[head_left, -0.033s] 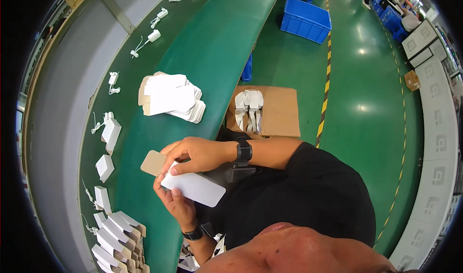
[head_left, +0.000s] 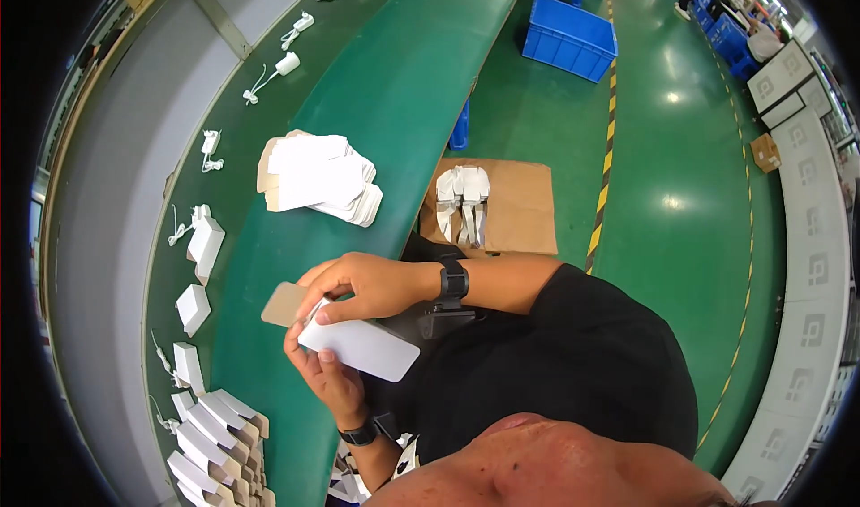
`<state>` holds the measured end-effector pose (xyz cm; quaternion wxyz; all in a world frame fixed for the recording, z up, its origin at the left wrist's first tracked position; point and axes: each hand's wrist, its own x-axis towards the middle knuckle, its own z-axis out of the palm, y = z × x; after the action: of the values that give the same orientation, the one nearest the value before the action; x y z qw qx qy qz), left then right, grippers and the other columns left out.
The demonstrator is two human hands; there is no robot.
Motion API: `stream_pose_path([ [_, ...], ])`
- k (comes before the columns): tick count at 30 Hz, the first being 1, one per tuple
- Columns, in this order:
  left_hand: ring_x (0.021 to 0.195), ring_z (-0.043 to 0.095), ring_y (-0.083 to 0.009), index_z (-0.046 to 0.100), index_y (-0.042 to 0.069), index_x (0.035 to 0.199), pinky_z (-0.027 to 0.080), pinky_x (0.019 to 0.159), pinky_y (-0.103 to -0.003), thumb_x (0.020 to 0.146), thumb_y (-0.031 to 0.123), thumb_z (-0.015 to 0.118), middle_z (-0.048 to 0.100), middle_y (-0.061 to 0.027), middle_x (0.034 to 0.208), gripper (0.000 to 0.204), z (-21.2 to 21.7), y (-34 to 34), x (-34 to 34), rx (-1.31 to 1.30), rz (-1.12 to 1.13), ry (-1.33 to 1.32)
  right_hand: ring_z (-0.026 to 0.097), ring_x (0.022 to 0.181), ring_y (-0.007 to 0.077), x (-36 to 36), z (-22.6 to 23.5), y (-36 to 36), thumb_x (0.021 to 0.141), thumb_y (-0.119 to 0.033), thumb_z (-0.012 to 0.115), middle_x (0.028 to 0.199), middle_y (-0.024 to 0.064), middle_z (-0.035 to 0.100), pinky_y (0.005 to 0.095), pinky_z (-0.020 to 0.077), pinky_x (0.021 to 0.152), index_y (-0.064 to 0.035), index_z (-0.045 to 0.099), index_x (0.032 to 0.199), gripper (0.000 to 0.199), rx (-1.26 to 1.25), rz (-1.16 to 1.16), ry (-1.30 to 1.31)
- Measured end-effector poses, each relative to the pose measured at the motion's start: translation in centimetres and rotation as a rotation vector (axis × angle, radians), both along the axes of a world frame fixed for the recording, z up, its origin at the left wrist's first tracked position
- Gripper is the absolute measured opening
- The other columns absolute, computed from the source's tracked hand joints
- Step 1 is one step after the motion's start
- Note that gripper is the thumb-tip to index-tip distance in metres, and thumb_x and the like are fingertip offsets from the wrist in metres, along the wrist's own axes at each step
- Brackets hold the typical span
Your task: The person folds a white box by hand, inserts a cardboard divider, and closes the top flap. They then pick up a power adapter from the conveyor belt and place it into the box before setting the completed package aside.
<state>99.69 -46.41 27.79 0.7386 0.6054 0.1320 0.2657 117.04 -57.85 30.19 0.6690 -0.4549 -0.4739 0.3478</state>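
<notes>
A small white carton point(head_left: 363, 346) with a raised tan flap point(head_left: 283, 304) is held between my two hands in front of my chest. My right hand point(head_left: 367, 287) lies over its upper end, thumb on the white face and fingers curled round by the flap. My left hand point(head_left: 327, 377) grips the carton from the near side, with fingertips at its end and edge. Beyond my hands, a stack of flat white carton blanks point(head_left: 313, 176) rests on the green work surface point(head_left: 394, 68).
Folded white cartons point(head_left: 219, 440) crowd the lower left. White chargers with cables point(head_left: 287, 64) and more cartons point(head_left: 193, 310) line the far left side. An open brown box point(head_left: 524, 207) holding white pieces stands beside the table. A blue crate point(head_left: 571, 41) sits on the floor; people are farther off.
Both hands keep the same hold on the carton. The cartons, chargers and stack of blanks appear very slightly higher in the picture.
</notes>
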Motion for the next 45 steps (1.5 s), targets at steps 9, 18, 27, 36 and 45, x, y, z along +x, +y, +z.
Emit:
stream_pose_path([
  [9,0.128,0.053,-0.0282,0.016,0.007,0.156,0.042,0.108,-0.041,0.097,0.023,0.059,0.039,-0.0219,0.15,0.074,2.6,0.4,1.8,0.03,0.216,0.07,0.066,0.112,0.0307,1.8,1.8,-0.3,0.09,-0.019,0.075,0.13,0.0125,0.066,0.0385,0.0519,0.096,-0.0061,0.068,0.123,0.036,0.17,-0.3,-0.425],
  [18,0.131,0.052,-0.0276,0.025,0.003,0.154,0.04,0.109,-0.039,0.097,0.0,0.061,0.05,-0.0235,0.143,0.067,2.6,-0.4,2.9,0.12,-0.088,-0.078,0.066,0.112,0.0265,3.3,1.2,-0.7,0.086,0.003,0.072,0.113,0.0156,0.068,0.0355,0.0525,0.095,0.0014,0.073,0.107,0.02,0.019,-0.151,-0.182],
  [27,0.135,0.049,-0.0274,0.033,0.0,0.152,0.037,0.113,-0.04,0.097,0.0,0.062,0.047,-0.0181,0.147,0.062,1.2,-0.6,3.2,0.159,-0.098,-0.062,0.065,0.109,0.0224,4.2,1.7,-1.1,0.085,0.006,0.07,0.112,0.0139,0.068,0.0329,0.0514,0.094,0.0015,0.074,0.106,0.021,-0.108,-0.148,-0.105],
  [36,0.136,0.047,-0.0255,0.034,0.001,0.153,0.038,0.112,-0.039,0.099,0.0,0.058,0.046,-0.0159,0.147,0.06,0.5,-0.1,4.3,0.154,-0.121,-0.001,0.065,0.107,0.0212,5.7,0.5,-0.6,0.087,0.003,0.07,0.112,0.0134,0.069,0.032,0.0511,0.092,0.0001,0.074,0.11,0.024,-0.14,-0.108,-0.051],
  [45,0.127,0.05,-0.0217,0.039,0.003,0.144,0.043,0.104,-0.035,0.102,0.005,0.054,0.05,-0.0135,0.137,0.044,0.5,1.6,6.2,-0.034,-0.183,-0.001,0.064,0.121,0.0306,6.9,-1.2,0.4,0.09,-0.003,0.07,0.125,0.0167,0.069,0.0396,0.0484,0.104,-0.0007,0.072,0.117,0.027,-0.089,-0.107,-0.28],
])
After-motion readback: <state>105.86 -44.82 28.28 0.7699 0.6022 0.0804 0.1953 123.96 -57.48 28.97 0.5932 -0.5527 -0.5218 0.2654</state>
